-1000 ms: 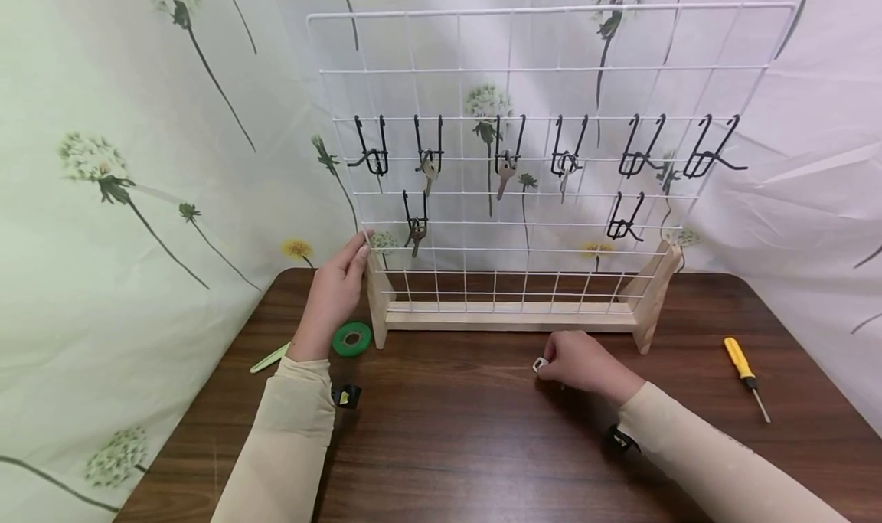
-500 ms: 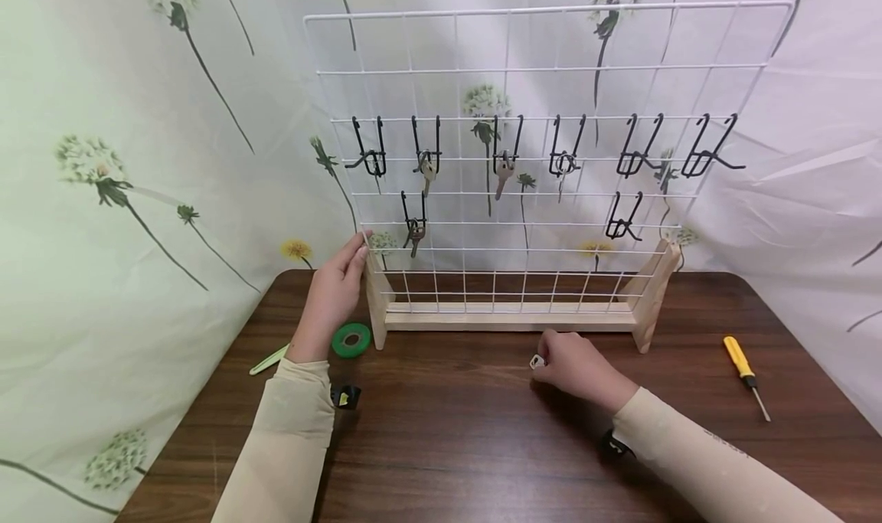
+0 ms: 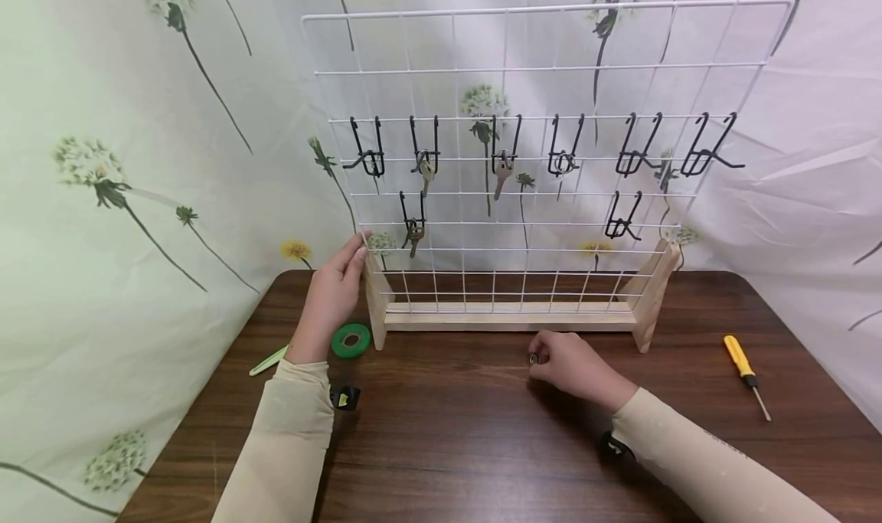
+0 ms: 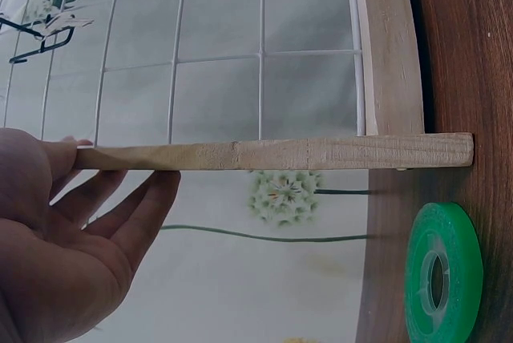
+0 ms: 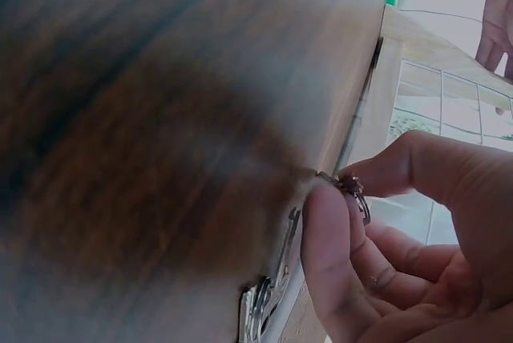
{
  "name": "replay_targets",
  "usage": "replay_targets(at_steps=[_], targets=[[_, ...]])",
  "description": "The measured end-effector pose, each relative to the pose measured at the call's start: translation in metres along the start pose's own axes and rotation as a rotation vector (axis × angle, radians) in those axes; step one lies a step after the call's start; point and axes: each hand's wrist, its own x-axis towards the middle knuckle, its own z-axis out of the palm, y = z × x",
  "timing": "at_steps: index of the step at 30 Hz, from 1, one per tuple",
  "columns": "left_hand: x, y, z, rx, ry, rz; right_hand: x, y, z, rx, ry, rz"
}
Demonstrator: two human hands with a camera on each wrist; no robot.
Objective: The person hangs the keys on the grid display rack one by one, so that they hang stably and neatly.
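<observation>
A white wire grid rack (image 3: 510, 320) on a wooden base stands on the dark wooden table (image 3: 448, 431). Black hooks hang on it, and several carry keys (image 3: 504, 172). My left hand (image 3: 360, 251) rests with straight fingers against the rack's left wooden upright (image 4: 321, 153). In the left wrist view the left hand (image 4: 104, 199) lies along that post. My right hand (image 3: 537, 357) sits on the table just in front of the base and pinches a small metal key (image 3: 533, 358) between thumb and forefinger. The right wrist view shows the right hand (image 5: 345, 191) pinching the key (image 5: 353, 189) beside the base.
A green tape roll (image 3: 351, 340) lies by the rack's left foot, also seen as the tape roll (image 4: 443, 275). A pale green tool (image 3: 270, 358) lies left of it. A yellow screwdriver (image 3: 743, 362) lies at the right. Flowered cloth hangs behind and at both sides.
My right hand has crept a little left and toward the rack's base, turning the key in its fingers. The left hand has stayed on the upright.
</observation>
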Motion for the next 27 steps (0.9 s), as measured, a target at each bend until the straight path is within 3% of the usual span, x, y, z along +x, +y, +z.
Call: replay_targets(at_steps=[6, 11, 21, 27], targets=[[0.000, 0.000, 0.000, 0.003, -0.001, 0.004, -0.003, 0.000, -0.004, 0.195, -0.039, 0.016], [0.000, -0.001, 0.000, 0.003, 0.000, 0.002, -0.005, -0.002, -0.008, 0.257, -0.046, 0.004], [0.001, -0.002, 0.000, 0.005, 0.000, 0.001, -0.011, -0.014, -0.017, 0.296, 0.002, -0.002], [0.001, -0.002, 0.000, 0.005, 0.003, 0.014, -0.014, -0.019, -0.023, 0.175, 0.097, -0.085]])
